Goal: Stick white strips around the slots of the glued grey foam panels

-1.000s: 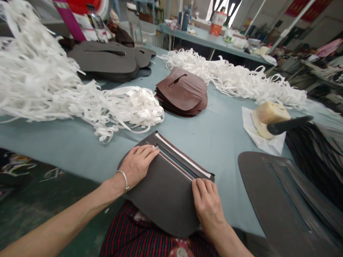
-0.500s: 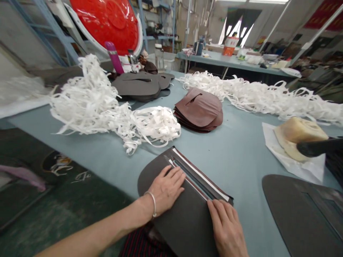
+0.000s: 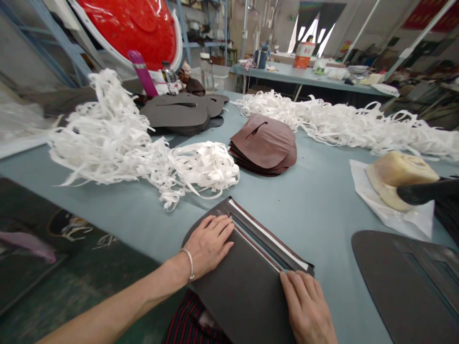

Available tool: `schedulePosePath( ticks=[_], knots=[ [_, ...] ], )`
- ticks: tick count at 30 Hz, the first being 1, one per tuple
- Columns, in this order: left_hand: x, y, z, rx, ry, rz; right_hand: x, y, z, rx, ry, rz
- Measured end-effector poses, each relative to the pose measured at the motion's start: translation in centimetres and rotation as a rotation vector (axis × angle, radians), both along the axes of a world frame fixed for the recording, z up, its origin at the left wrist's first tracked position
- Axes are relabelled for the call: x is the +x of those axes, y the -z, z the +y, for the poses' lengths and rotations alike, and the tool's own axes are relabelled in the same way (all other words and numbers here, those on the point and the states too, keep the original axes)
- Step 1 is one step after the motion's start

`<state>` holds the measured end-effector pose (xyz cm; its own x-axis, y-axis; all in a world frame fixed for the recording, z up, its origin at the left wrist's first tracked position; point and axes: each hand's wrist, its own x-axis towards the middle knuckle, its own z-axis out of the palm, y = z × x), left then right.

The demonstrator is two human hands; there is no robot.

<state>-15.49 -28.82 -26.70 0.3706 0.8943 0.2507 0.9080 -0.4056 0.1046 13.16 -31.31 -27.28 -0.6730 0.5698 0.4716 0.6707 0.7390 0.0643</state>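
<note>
A dark grey leather-like panel (image 3: 247, 286) lies at the table's near edge, partly over my lap. A long slot runs across it, with white strips (image 3: 268, 234) and brown edging along both sides. My left hand (image 3: 208, 243), wearing a bracelet, rests flat on the panel, fingers stretched out at the slot's far left end. At the slot's near right end, my right hand (image 3: 308, 306) has its fingers bent and pressed together on the panel's right side; its thumb is hidden.
Tangled white strips (image 3: 118, 138) heap at left, with another long heap (image 3: 344, 119) behind. Brown slotted pieces (image 3: 265, 143) are stacked mid-table, near grey pieces (image 3: 175, 112). Rightward are a yellowish block (image 3: 401, 174) on white paper, a black handle (image 3: 426, 191) and another grey panel (image 3: 401, 282).
My left hand has slid up and left along the slot toward its far end. My right hand stays at the near end, and the view has shifted slightly.
</note>
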Motion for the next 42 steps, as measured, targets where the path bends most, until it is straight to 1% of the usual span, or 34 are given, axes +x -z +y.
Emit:
schedulePosePath(
  ticks=[6, 10, 13, 15, 18, 21, 24, 25, 27, 29, 31, 33, 34, 36, 38, 39, 40, 42],
  knots=[
    [-0.3, 0.2, 0.2, 0.002, 0.025, -0.027, 0.0, 0.2, -0.4, -0.081, 0.02, 0.006],
    [-0.4, 0.6, 0.1, 0.004, 0.07, -0.053, -0.1, 0.0, -0.5, -0.12, 0.04, 0.034],
    [-0.4, 0.6, 0.0, 0.018, 0.058, -0.109, -0.3, -0.7, 0.2, -0.212, 0.088, 0.104],
    [-0.3, 0.4, 0.2, 0.004, 0.025, -0.158, -0.8, -1.2, 1.2, -0.277, 0.123, 0.148],
    [-0.1, -0.1, 1.0, -0.009, -0.041, -0.227, -2.8, -1.7, 3.5, -0.31, 0.164, 0.171],
    [0.1, -0.1, 2.5, 0.023, -0.062, -0.239, -6.7, -1.8, 6.3, -0.315, 0.197, 0.081],
    [0.1, 0.6, 3.8, 0.006, -0.042, -0.178, -10.5, -1.6, 8.6, -0.311, 0.193, -0.085],
    [0.1, 0.9, 4.1, -0.005, -0.042, -0.156, -11.4, -1.6, 9.0, -0.306, 0.185, -0.122],
    [0.0, 1.5, 4.3, -0.017, -0.052, -0.132, -12.1, -1.6, 9.3, -0.304, 0.17, -0.161],
    [0.0, 1.9, 4.4, -0.016, -0.061, -0.128, -11.7, -1.8, 8.9, -0.3, 0.167, -0.18],
    [0.1, 1.9, 4.2, -0.016, -0.06, -0.135, -10.7, -2.1, 8.1, -0.31, 0.184, -0.188],
    [0.3, 1.4, 3.9, -0.013, -0.045, -0.152, -9.4, -2.3, 7.4, -0.371, 0.226, -0.156],
    [0.5, 1.1, 3.6, -0.005, -0.042, -0.17, -8.5, -2.3, 7.2, -0.429, 0.245, -0.11],
    [1.0, 0.1, 2.8, 0.019, -0.066, -0.233, -6.4, -2.4, 7.4, -0.555, 0.257, 0.057],
    [1.6, -1.1, 1.7, 0.025, -0.106, -0.313, -3.8, -2.2, 8.2, -0.618, 0.292, 0.305],
    [1.8, -1.6, 1.1, 0.012, -0.119, -0.346, -2.5, -2.1, 8.7, -0.609, 0.359, 0.433],
    [2.0, -2.0, 0.6, -0.012, -0.122, -0.37, -1.2, -1.9, 9.1, -0.607, 0.467, 0.553],
    [2.1, -2.5, -0.3, -0.065, -0.107, -0.391, 0.5, -1.4, 9.1, -0.639, 0.627, 0.709]
  ],
)
